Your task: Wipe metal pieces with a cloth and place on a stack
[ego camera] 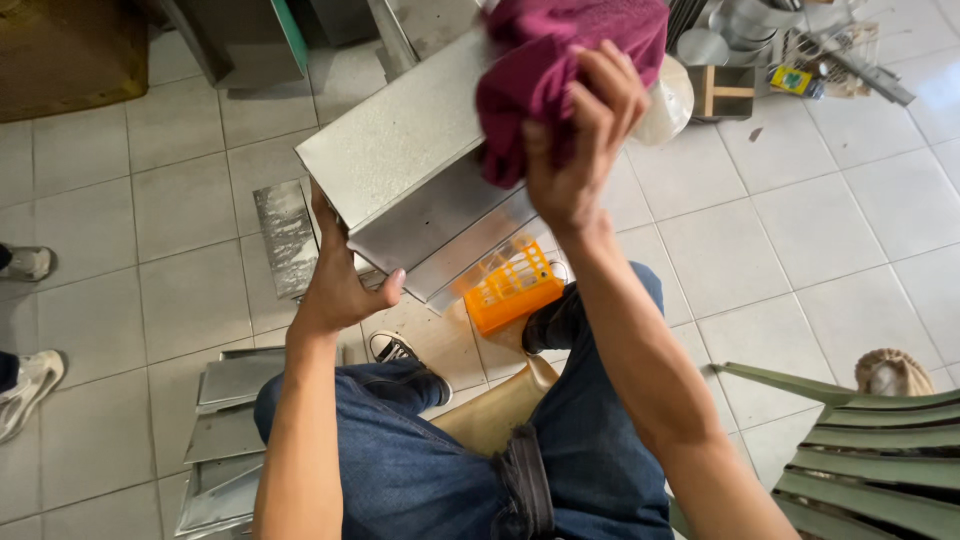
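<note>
My left hand (343,283) grips the near lower edge of a long folded sheet-metal piece (405,140), holding it tilted above my knees. My right hand (578,150) is shut on a bunched maroon cloth (560,55) and presses it against the metal's upper face toward its far end. The metal's far end is hidden behind the cloth. An orange plastic basket (513,287) sits on the tiled floor just beneath the metal, between my black shoes (400,352).
More folded metal pieces (232,420) are stacked on the floor at my left, and a flat metal strip (285,235) lies beyond them. A green plastic chair (880,450) stands at right. Another person's white shoes (28,385) are at far left. Metal clutter (760,40) fills the top right.
</note>
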